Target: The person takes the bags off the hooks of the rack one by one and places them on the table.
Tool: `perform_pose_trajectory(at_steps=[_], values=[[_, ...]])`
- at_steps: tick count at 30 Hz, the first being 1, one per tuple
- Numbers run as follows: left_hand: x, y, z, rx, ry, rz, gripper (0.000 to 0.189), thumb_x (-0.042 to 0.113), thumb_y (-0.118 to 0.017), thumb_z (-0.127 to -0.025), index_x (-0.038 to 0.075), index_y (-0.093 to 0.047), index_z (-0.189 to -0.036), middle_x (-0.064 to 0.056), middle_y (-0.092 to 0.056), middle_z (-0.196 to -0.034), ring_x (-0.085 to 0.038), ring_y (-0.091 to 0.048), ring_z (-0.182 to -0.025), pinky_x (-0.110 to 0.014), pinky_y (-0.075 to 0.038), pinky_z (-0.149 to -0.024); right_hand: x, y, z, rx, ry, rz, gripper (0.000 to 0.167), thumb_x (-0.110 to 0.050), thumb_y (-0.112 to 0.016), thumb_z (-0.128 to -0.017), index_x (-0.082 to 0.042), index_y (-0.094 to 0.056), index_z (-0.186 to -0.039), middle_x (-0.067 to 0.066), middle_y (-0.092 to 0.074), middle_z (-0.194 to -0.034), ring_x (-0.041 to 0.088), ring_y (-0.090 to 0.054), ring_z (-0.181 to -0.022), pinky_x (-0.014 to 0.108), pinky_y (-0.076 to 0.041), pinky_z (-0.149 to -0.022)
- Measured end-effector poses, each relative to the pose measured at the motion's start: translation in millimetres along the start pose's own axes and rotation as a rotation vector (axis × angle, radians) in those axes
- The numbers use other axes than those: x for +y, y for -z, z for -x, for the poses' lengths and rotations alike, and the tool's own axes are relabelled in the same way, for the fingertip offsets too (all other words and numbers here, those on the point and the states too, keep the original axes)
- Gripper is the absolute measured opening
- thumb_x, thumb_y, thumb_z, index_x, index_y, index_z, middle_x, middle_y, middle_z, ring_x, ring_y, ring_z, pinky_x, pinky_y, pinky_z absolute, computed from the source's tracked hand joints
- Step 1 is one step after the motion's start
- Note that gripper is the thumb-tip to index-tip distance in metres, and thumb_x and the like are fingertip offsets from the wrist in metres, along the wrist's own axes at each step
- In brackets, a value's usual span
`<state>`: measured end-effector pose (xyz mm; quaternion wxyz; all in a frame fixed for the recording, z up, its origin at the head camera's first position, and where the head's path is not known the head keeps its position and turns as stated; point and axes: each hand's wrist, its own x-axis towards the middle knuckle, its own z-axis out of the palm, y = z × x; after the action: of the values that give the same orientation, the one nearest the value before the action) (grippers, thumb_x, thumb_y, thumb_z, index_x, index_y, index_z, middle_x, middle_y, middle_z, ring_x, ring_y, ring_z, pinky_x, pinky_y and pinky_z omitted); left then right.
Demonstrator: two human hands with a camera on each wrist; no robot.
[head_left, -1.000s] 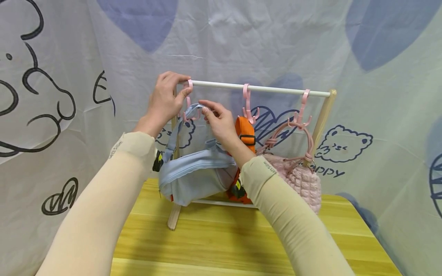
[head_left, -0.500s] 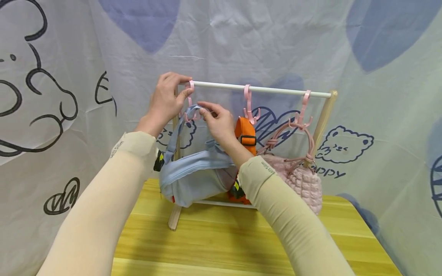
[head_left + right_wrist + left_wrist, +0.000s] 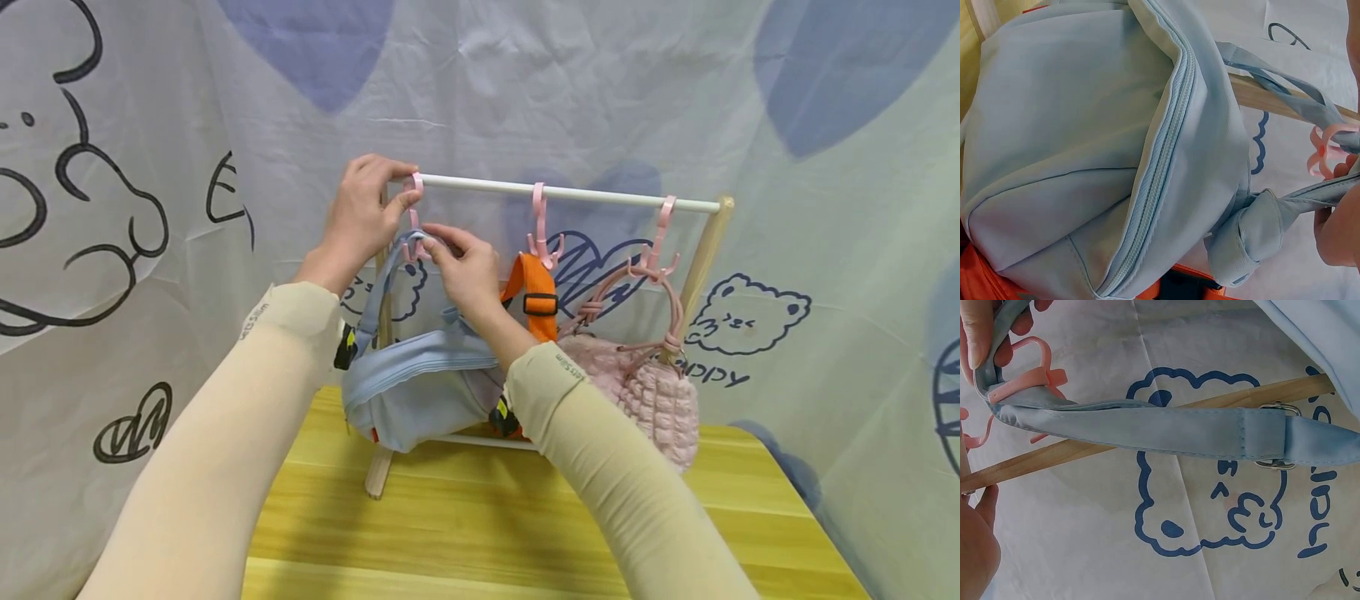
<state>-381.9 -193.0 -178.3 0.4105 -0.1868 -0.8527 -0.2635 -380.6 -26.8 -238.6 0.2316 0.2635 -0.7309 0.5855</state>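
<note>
My left hand (image 3: 363, 207) grips the top of a pink hook (image 3: 415, 218) at the left end of a white rail (image 3: 480, 184). Just below it, my right hand (image 3: 468, 271) pinches the strap (image 3: 378, 292) of a light blue bag (image 3: 423, 387). In the left wrist view the strap (image 3: 1166, 428) loops past the prongs of the pink hook (image 3: 1029, 381), with the right hand's fingers holding it at top left. The zippered bag (image 3: 1085, 112) hangs tilted below; a knot (image 3: 1250, 234) in the strap shows in the right wrist view.
An orange bag strap (image 3: 536, 292) hangs from the middle pink hook (image 3: 540, 229), its lower part behind the blue bag. A pink quilted bag (image 3: 663, 408) hangs on the right hook (image 3: 660, 237). The wooden-legged rack (image 3: 705, 267) stands on a wood-grain table (image 3: 450, 533) before a printed cloth.
The right hand has moved slightly left and down with the strap, bringing it nearer the left hook's prongs. The blue bag has shifted a little left; the left hand stays at the hook.
</note>
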Motion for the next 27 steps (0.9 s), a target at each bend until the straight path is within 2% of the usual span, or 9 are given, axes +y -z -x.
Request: perform_pose_trajectory(at_steps=[5,11,27], values=[[1.0,0.3,-0.5,-0.007,0.013,-0.005,0.038,0.028,-0.069,-0.101,0.007,-0.068,-0.133,-0.009,-0.069,-0.132,-0.028,-0.044,-0.142,-0.040,-0.036,-0.119,-1,-4,0.8,-0.002,-0.017,-0.038,0.028,-0.018,-0.074,-0.098,-0.007,-0.077,-0.123,0.009,-0.077,-0.116,0.014,-0.073,-0.099,0.023,-0.058,-0.084],[1.4,0.3,0.3,-0.012,0.027,-0.009,0.039,0.028,-0.068,-0.102,0.008,-0.067,-0.135,-0.009,-0.068,-0.133,-0.026,-0.043,-0.143,-0.041,-0.036,-0.119,-1,-9,2.8,-0.010,-0.021,-0.030,0.027,-0.018,-0.074,-0.098,-0.008,-0.078,-0.123,0.007,-0.077,-0.116,0.013,-0.073,-0.100,0.022,-0.058,-0.083],[0.9,0.2,1.2,0.004,0.012,-0.006,0.039,0.028,-0.068,-0.101,0.007,-0.068,-0.133,-0.010,-0.069,-0.131,-0.028,-0.044,-0.141,-0.042,-0.038,-0.117,-1,-11,5.7,-0.019,-0.008,-0.074,0.026,-0.015,-0.073,-0.099,-0.006,-0.077,-0.123,0.009,-0.078,-0.115,0.011,-0.072,-0.098,0.020,-0.056,-0.082]])
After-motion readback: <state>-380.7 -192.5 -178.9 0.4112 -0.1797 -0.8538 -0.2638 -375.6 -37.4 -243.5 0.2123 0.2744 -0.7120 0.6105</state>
